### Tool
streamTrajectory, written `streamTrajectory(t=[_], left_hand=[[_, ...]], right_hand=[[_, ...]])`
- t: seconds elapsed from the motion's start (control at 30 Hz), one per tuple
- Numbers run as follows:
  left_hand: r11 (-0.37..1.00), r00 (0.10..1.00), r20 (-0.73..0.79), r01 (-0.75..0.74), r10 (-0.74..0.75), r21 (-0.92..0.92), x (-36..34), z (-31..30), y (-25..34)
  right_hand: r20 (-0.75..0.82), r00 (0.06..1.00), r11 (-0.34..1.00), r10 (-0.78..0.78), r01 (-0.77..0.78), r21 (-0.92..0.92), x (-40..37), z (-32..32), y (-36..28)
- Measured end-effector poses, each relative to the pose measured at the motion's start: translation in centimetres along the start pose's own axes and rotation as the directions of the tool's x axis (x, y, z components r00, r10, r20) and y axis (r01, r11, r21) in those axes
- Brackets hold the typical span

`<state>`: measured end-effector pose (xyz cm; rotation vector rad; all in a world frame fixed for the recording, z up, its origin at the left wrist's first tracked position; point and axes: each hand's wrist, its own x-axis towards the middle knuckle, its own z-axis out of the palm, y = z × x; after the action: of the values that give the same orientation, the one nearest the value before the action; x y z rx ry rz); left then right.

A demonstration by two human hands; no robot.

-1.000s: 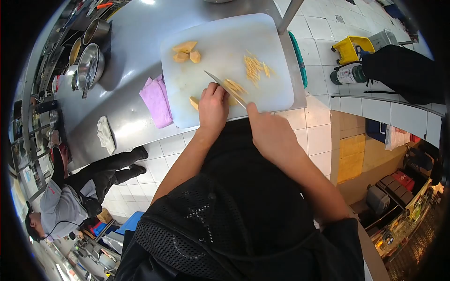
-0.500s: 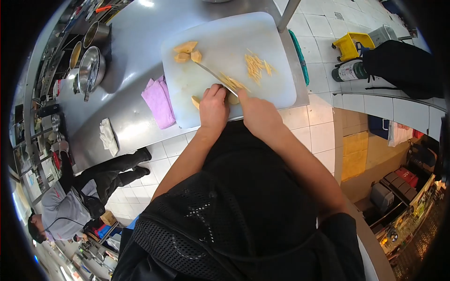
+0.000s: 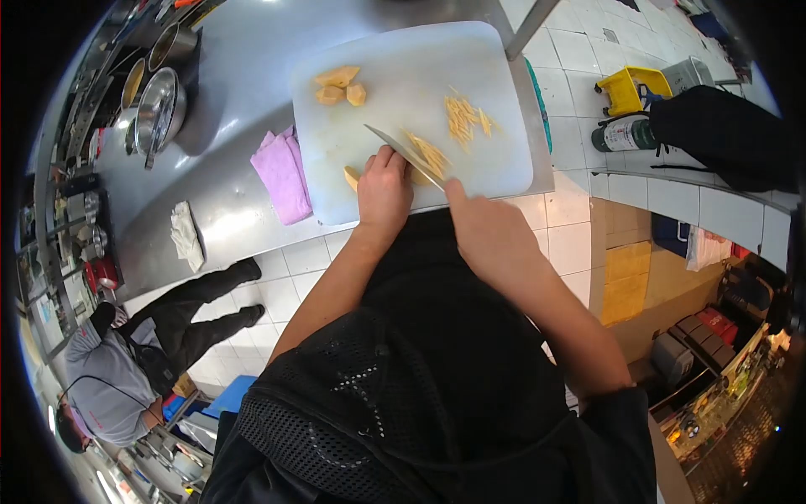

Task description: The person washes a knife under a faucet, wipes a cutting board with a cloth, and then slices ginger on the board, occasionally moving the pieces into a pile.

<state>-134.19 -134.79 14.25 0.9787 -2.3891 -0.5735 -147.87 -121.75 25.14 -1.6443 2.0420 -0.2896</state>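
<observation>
My right hand [image 3: 495,231] is closed round the handle of a kitchen knife [image 3: 399,149], whose blade points up and left across the white cutting board [image 3: 386,50]. Curled beside the blade, my left hand [image 3: 385,189] presses down on a pale yellow piece of peeled root that looks like ginger, mostly hidden under the fingers. Freshly cut strips [image 3: 428,151] lie along the blade's right side. Another pile of thin strips [image 3: 461,118] sits further right. Several uncut chunks [image 3: 337,77] rest at the board's upper left, and a slice [image 3: 351,177] lies left of my left hand.
A folded purple cloth [image 3: 283,176] lies against the board's left edge, with a white cloth [image 3: 186,235] further left on the steel table [image 3: 243,50]. Metal bowls [image 3: 159,113] stand at the left. A table post [image 3: 531,29] rises at upper right. Another person [image 3: 117,378] stands at lower left.
My right hand has moved right and slightly down, drawing the knife back; its tip is now nearer my left hand. More strips show beside the blade. The other person has shifted downward in view.
</observation>
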Motion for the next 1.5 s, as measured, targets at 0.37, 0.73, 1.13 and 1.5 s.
streamTrajectory(t=[0.37, 0.73, 1.13, 1.5], left_hand=[[0.999, 1.000, -0.005, 0.006, -0.005, 0.049, -0.4, 0.5, -0.4], [0.999, 0.998, -0.043, 0.039, -0.037, 0.035, -1.1, 0.9, -0.4], [0.999, 0.997, -0.070, 0.021, -0.018, 0.049, -1.3, 0.7, -0.1], [0.999, 0.995, -0.095, 0.018, -0.014, 0.037, -1.4, 1.0, -0.2]], right_hand=[[0.114, 0.991, 0.996, 0.065, -0.058, -0.063, -0.8, -0.5, -0.3], [0.031, 0.999, 1.000, 0.010, -0.011, 0.029, 0.0, 1.3, 1.1], [0.027, 0.999, 0.998, -0.032, 0.030, 0.063, 1.3, 3.5, 2.6], [-0.014, 0.999, 0.998, -0.042, 0.043, 0.038, 2.0, 3.6, 3.1]])
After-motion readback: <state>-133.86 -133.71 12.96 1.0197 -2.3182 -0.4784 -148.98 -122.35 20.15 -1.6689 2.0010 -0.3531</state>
